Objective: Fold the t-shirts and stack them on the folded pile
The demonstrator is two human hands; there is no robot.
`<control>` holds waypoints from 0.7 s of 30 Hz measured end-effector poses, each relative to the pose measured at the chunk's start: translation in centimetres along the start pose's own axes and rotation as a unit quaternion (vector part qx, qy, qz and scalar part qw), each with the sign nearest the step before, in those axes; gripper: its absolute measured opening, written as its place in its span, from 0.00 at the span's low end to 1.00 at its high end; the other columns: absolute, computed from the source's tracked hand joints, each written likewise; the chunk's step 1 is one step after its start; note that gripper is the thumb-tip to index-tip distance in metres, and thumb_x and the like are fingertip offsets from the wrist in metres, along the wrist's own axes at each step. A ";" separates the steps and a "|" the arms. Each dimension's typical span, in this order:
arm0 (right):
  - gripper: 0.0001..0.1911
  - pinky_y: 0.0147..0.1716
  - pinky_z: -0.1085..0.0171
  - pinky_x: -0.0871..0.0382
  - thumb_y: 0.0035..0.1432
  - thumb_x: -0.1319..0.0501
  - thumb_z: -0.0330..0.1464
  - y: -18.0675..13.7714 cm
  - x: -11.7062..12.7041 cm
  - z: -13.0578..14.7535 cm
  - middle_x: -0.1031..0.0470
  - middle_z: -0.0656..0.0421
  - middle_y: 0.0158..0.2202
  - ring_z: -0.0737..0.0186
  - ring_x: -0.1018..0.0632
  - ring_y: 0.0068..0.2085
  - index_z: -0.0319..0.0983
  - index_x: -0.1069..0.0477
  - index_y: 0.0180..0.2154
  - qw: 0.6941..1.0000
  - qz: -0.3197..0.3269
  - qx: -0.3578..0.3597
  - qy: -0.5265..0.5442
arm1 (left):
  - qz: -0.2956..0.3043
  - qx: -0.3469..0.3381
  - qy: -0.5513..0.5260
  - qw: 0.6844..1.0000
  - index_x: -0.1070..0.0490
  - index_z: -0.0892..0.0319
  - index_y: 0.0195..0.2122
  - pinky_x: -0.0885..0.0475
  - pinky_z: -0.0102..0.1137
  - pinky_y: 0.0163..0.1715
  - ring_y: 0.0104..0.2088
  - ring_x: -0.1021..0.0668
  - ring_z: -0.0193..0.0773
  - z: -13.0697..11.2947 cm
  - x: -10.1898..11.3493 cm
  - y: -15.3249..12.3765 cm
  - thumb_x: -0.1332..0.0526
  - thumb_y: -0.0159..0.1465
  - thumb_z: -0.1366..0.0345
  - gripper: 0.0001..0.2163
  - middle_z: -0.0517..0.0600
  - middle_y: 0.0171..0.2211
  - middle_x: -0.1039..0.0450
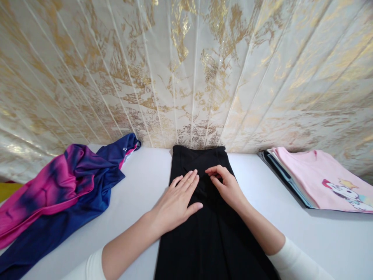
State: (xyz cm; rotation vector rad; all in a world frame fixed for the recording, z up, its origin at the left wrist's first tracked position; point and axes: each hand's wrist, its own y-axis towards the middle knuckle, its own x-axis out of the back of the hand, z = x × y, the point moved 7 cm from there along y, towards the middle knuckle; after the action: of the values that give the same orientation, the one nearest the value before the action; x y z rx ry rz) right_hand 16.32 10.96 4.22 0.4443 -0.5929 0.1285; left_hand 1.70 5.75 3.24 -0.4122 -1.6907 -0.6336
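1. Head view, far left: a yellow patch (9,190) is partly covered by a pink and navy garment (72,186), which is laid loosely rumpled on the white bench (140,190). Part of this garment is cut off by the picture's edge.

2. Left of centre, the left hand (179,204) is laid palm down on the black garment (210,233). Its fingers are held straight and close together, and its thumb is spread out to the side. The forearm is covered by a white sleeve (90,266).

3. At the centre, the black garment is stretched out lengthwise on the bench. Its narrower far end is set right by the gold-patterned curtain (192,77), and its near end is cut off by the lower edge.

4. Right of centre, the right hand (225,186) is held at the black garment, with its fingers bent and thumb and forefinger brought near each other. Whether any cloth is pinched cannot be told.

5. At the far right, a folded pink shirt (305,177) is placed on top of a stack of folded clothes (288,182). A white cartoon figure (345,192) is printed on it.
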 end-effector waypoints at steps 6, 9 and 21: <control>0.11 0.46 0.57 0.36 0.57 0.46 0.24 -0.1 -0.4 2.2 0.27 0.58 0.38 0.58 0.30 0.43 0.41 0.30 0.39 0.993 0.047 0.075 -0.081 | 0.005 -0.006 0.004 1.000 0.43 0.61 0.62 0.48 0.46 0.61 0.65 0.46 0.44 0.4 0.0 -0.1 0.47 0.68 0.55 0.24 0.57 0.65 0.48; 0.11 0.47 0.56 0.37 0.56 0.44 0.26 -0.1 -0.5 2.3 0.29 0.56 0.41 0.57 0.31 0.44 0.40 0.31 0.42 0.986 0.069 0.082 -0.130 | -0.020 0.016 0.010 1.000 0.47 0.64 0.64 0.44 0.45 0.60 0.66 0.49 0.46 0.2 -0.3 -0.2 0.47 0.68 0.54 0.27 0.58 0.66 0.53; 0.08 0.40 0.58 0.34 0.53 0.38 0.29 -1.7 -2.4 3.0 0.31 0.55 0.39 0.56 0.29 0.38 0.40 0.34 0.36 0.956 0.077 0.049 -0.280 | -0.019 0.016 0.026 0.999 0.51 0.65 0.65 0.43 0.45 0.60 0.66 0.50 0.48 -1.5 -1.0 -2.2 0.50 0.69 0.51 0.30 0.59 0.67 0.56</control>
State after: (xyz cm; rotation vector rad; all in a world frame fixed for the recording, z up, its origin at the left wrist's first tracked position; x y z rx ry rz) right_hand 13.24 8.11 4.45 0.5337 -1.1838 0.1822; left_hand 1.73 3.17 2.03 -0.3404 -1.6608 -0.6390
